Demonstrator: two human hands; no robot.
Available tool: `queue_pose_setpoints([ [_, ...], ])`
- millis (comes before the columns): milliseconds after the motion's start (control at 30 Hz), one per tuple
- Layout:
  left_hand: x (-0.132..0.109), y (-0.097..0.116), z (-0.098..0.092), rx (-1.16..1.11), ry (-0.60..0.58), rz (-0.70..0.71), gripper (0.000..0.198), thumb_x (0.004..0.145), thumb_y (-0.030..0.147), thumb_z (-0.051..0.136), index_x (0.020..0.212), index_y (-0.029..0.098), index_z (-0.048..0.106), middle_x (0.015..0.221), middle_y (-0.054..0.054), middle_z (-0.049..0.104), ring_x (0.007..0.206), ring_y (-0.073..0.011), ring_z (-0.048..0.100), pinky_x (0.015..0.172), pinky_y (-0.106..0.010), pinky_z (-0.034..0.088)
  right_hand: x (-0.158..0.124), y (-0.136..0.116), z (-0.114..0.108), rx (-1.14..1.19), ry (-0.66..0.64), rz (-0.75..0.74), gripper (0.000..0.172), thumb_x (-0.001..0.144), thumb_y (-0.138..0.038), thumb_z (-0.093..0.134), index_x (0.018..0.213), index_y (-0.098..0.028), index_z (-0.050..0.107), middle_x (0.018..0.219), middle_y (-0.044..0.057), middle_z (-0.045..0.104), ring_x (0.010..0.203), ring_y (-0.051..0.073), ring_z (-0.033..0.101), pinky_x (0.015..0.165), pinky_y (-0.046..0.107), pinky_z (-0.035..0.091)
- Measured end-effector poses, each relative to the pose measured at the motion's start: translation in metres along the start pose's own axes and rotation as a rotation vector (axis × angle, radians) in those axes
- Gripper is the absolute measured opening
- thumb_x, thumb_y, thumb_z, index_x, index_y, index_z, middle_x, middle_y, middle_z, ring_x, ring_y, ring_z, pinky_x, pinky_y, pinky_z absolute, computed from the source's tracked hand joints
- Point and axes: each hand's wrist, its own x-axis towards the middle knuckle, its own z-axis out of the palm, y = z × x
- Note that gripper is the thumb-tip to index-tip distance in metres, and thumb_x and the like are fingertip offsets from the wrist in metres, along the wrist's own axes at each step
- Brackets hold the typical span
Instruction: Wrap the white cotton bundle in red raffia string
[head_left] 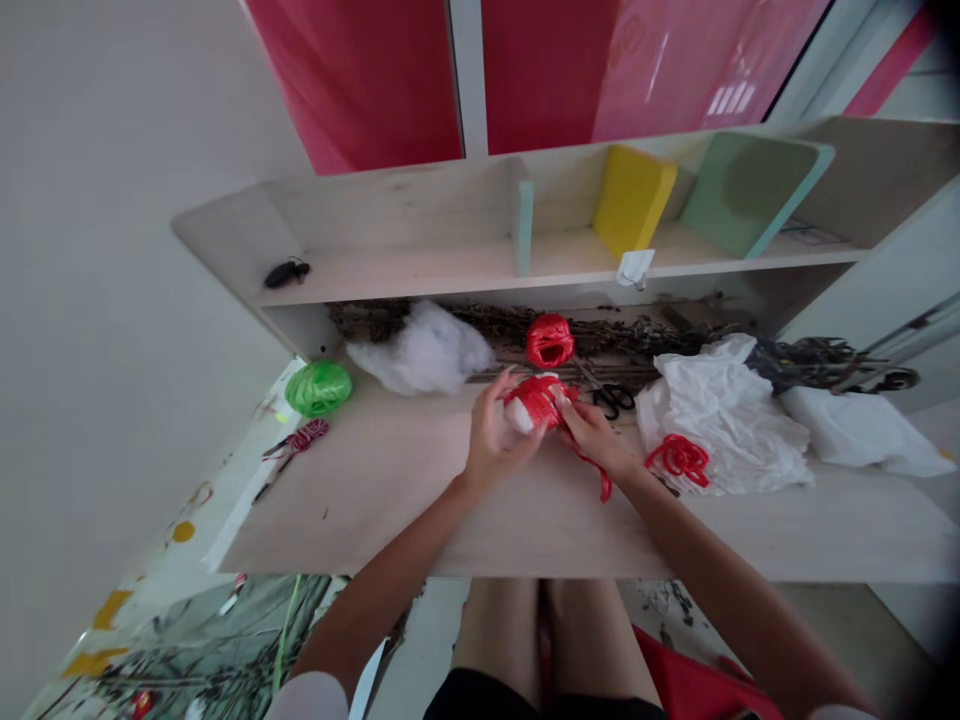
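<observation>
Both hands are on a small white bundle wrapped in red plastic ribbon [537, 402], just above the desk. My left hand [495, 435] curves around its left side, thumb near the lower edge and fingers behind. My right hand [595, 432] is closed at its right end, fingertips pressed on the red wrapping. A loose red ribbon tail [605, 488] hangs below my right hand. Right behind the bundle sits a roll of red plastic ribbon [550, 340]. Black-handled scissors [611, 398] lie beside my right hand, partly over dry stems.
White fluffy stuffing [427, 350] and a green ribbon roll [319, 388] lie left. Crumpled white sheeting [724, 420] with a red ribbon coil [679, 459] is at right. Dry stems [495, 325] line the back under a shelf [420, 272]. A wrapped stick [292, 450] lies front left.
</observation>
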Motion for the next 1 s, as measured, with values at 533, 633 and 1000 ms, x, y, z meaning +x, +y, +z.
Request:
queue_pose_setpoints([
  [533, 0.019, 0.003, -0.016, -0.606, -0.198, -0.541, 0.053, 0.055, 0.029, 0.087, 0.103, 0.019, 0.066, 0.104, -0.010, 0.071, 0.095, -0.0264, 0.067, 0.088, -0.040, 0.051, -0.014, -0.024, 0.001, -0.085, -0.171, -0.236, 0.058, 0.078, -0.076, 0.044, 0.061, -0.021, 0.042, 0.053, -0.003, 0.041, 0.048, 0.009, 0.035, 0.045, 0.024, 0.030],
  [633, 0.019, 0.002, -0.012, -0.625, -0.153, -0.574, 0.042, 0.060, 0.027, 0.084, 0.097, 0.017, 0.068, 0.098, -0.009, 0.073, 0.090, -0.0246, 0.069, 0.087, -0.039, 0.051, -0.013, -0.022, 0.003, -0.079, -0.176, -0.247, 0.051, 0.080, -0.070, 0.049, 0.065, -0.021, 0.046, 0.057, -0.002, 0.044, 0.051, 0.010, 0.038, 0.047, 0.024, 0.032],
  [1000, 0.036, -0.014, -0.027, -0.742, 0.037, -0.598, 0.037, 0.079, 0.035, 0.063, 0.112, 0.019, 0.062, 0.123, -0.010, 0.066, 0.121, -0.0258, 0.057, 0.099, -0.042, 0.050, -0.004, 0.000, 0.004, -0.025, -0.109, -0.222, 0.047, 0.080, -0.058, 0.059, 0.104, -0.018, 0.055, 0.056, -0.008, 0.041, 0.050, 0.011, 0.039, 0.049, 0.024, 0.031],
])
